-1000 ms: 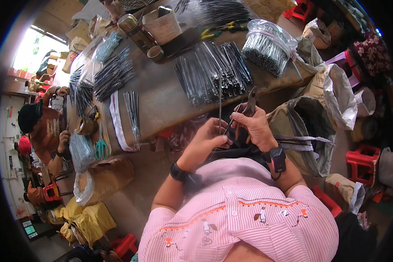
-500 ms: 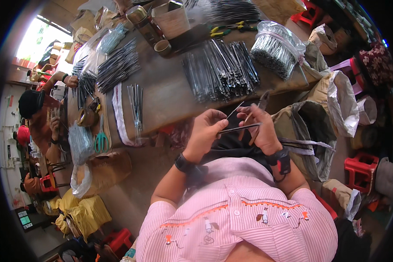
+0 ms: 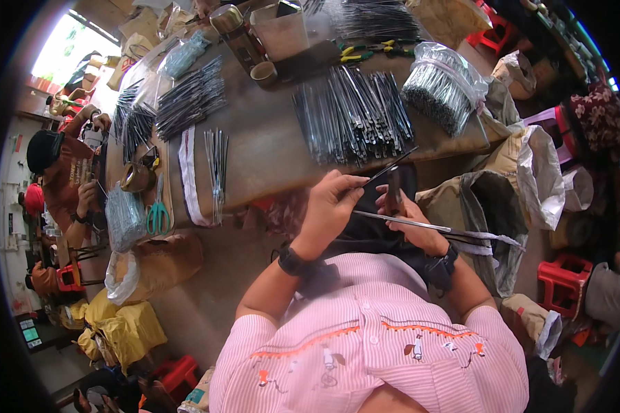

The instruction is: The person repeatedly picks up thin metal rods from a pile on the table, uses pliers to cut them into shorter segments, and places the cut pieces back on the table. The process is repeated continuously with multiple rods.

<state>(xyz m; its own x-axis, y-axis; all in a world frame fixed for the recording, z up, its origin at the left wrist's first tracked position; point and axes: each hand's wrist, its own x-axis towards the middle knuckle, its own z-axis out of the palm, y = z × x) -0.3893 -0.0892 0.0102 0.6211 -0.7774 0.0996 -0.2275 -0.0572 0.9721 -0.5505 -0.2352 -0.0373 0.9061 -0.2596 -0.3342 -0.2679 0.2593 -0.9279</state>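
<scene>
My left hand (image 3: 329, 206) pinches a thin dark metal strip (image 3: 394, 164) between thumb and fingertips, its free end slanting up to the right over the table's front edge. My right hand (image 3: 420, 226) is closed around a pair of pliers (image 3: 394, 189), seen nearly end-on, so its jaws are hard to make out. A long, pale metal strip (image 3: 420, 224) runs from below my left hand across my right palm; which fingers hold it is unclear. Just beyond both hands, a broad pile of metal strips (image 3: 355, 117) lies on the table.
A plastic bag of metal strips (image 3: 442, 86) and several yellow-handled pliers (image 3: 375, 49) lie farther back. Left are a small strip bundle (image 3: 216, 168), teal scissors (image 3: 158, 213) and a co-worker (image 3: 65, 168). Open sacks (image 3: 492, 220) stand by my right arm.
The strip in my left hand reaches farther up and right. The pliers have turned from handles spread to a narrow, upright view. The paler strip extends farther right past my right wrist.
</scene>
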